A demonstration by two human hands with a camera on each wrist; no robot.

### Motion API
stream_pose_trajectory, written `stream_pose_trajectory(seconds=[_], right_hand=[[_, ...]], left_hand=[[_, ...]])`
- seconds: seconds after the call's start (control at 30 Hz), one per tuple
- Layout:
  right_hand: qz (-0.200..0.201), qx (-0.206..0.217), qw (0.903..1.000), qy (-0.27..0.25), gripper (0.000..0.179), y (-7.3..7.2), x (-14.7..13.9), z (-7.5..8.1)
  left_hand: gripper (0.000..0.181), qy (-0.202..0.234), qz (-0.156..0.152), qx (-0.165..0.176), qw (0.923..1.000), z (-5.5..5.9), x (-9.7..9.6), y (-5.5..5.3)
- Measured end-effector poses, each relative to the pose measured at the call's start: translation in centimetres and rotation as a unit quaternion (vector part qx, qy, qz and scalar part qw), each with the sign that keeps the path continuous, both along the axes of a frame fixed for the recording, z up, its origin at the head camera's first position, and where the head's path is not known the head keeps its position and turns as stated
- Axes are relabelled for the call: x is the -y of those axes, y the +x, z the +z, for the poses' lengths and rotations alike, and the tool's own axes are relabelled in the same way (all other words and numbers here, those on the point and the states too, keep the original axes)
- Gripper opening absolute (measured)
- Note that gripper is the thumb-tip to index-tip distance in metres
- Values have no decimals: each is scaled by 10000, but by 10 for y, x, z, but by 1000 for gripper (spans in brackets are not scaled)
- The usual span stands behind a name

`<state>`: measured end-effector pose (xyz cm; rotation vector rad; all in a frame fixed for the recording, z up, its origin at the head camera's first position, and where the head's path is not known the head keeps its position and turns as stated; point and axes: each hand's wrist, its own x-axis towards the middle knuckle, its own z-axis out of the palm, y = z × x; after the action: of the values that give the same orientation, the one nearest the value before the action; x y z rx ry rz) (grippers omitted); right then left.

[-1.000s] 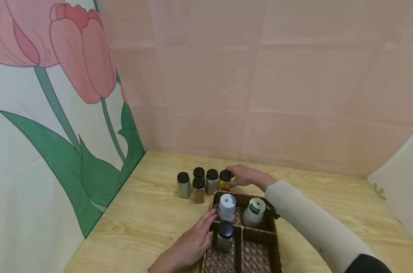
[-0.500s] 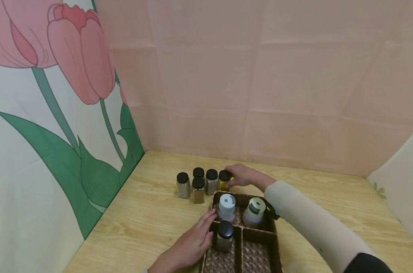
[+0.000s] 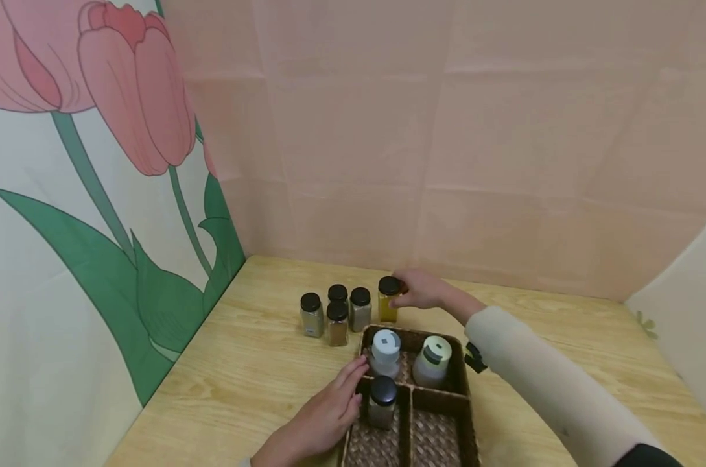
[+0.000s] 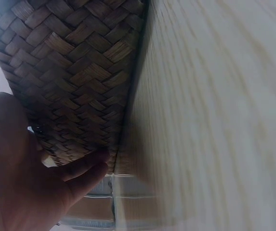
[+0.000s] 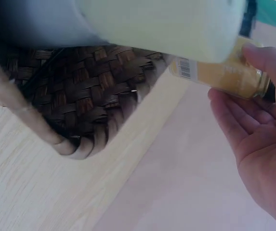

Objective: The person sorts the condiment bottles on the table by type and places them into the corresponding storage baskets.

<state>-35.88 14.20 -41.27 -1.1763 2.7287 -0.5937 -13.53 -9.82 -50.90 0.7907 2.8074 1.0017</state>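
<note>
My right hand (image 3: 423, 290) pinches a yellow spice jar (image 3: 388, 310) with a black lid, upright behind the woven basket (image 3: 412, 415). The right wrist view shows thumb and fingers on either side of this jar (image 5: 229, 79), near its lid, with a barcode label at its other end. At the basket's left wall rests my left hand (image 3: 323, 415), its fingers extended along the outside. Seen from the left wrist, those fingers (image 4: 87, 168) touch the woven wall (image 4: 75, 72) low down. The basket holds a white-capped bottle (image 3: 386, 357), a pale-green-capped bottle (image 3: 432, 366) and a black-lidded jar (image 3: 382, 408).
Several black-lidded spice jars stand grouped left of the yellow one, among them a front jar (image 3: 338, 327) with brown contents and a leftmost jar (image 3: 312, 318). Dividers (image 3: 411, 425) split the basket into compartments. A pink cloth backdrop (image 3: 341, 162) rises behind the wooden table (image 3: 242, 363).
My right hand has lifted the yellow spice jar slightly up and to the right, away from the other jars. The left hand stays at the basket's wall.
</note>
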Motion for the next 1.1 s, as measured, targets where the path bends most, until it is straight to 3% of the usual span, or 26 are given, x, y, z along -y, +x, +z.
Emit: stream_pose_trajectory(seconds=[0.4,0.83,1.1], right_hand=[[-550,351,9948,-777,38,15,-5,23],[-595,380,9877,-1397,32,34,-10,50],[-524,294,9849,-1621,34,44,-15,52]], left_hand=[[54,-6,3,-12,10000,-3,-1,-2],[53,39,-11,-72,10000,-4,1,-5],[52,15,31,-73,10000,-3,1,-6]])
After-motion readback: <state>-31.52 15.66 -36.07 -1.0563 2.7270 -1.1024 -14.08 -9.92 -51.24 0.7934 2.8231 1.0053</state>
